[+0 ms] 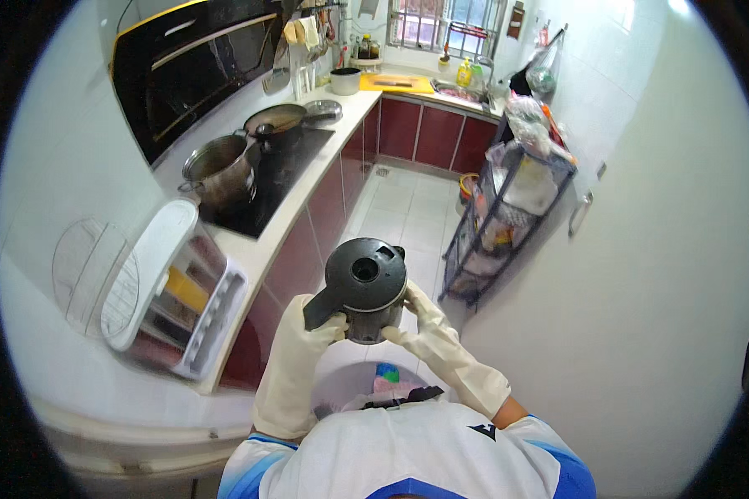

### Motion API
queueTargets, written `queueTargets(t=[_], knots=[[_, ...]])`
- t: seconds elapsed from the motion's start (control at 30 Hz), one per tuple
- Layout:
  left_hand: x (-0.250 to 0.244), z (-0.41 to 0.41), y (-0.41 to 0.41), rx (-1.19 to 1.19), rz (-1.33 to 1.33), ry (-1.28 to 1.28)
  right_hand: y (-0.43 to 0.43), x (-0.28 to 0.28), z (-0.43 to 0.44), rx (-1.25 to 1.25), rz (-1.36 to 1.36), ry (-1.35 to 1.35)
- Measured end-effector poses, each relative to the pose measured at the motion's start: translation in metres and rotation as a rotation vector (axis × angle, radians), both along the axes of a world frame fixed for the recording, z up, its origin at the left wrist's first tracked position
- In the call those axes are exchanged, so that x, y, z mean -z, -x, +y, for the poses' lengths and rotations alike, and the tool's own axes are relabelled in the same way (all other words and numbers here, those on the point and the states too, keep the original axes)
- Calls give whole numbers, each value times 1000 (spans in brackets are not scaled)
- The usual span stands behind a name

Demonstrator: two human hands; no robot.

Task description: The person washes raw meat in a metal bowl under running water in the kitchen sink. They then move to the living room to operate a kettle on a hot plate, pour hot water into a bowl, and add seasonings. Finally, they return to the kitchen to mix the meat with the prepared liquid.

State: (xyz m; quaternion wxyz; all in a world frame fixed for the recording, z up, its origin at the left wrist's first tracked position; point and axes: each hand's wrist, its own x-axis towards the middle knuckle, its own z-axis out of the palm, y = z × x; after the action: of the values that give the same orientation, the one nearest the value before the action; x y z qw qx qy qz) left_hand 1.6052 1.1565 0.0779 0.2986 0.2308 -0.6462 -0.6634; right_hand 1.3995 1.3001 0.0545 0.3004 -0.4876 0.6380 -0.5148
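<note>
Both my hands wear cream rubber gloves. Between them I hold a clear jug, apparently a blender jar (372, 324), in front of my chest. Its round black lid (381, 287) faces up towards me and has a hole in the middle. My left hand (321, 327) grips the black handle (323, 307) on the near left. The fingers of my right hand (425, 330) rest against the jar's right side. Below my hands, partly hidden by my shirt, is a pale basin (334, 380) with blue, green and pink items in it.
A steel pot (218, 171) and a frying pan (276, 118) stand on the black cooktop (287, 181) at left. Nearer is a dispenser box with compartments (181, 293). A dark shelf rack (505, 224) stands along the right wall. A sink (459, 92) and yellow board (396, 83) are at the back.
</note>
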Motion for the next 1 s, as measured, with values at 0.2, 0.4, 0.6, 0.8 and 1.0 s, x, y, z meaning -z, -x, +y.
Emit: queueTargets(t=[0.2,0.4,0.6,0.8,1.0], knots=[[-43,-174,128,-285,-17,-19,141,-42,-200,-109,-64,-3],[-47,-383,254,-388,-27,425,302,-20,-378,23,40,52],[-61,-578,374,-435,26,489,451,9,-531,209,-245,-152],[-52,-734,485,-525,45,408,599,53,-700,116,-387,-176],[-49,-833,579,-786,48,153,716,48,-900,-215,-350,-319]])
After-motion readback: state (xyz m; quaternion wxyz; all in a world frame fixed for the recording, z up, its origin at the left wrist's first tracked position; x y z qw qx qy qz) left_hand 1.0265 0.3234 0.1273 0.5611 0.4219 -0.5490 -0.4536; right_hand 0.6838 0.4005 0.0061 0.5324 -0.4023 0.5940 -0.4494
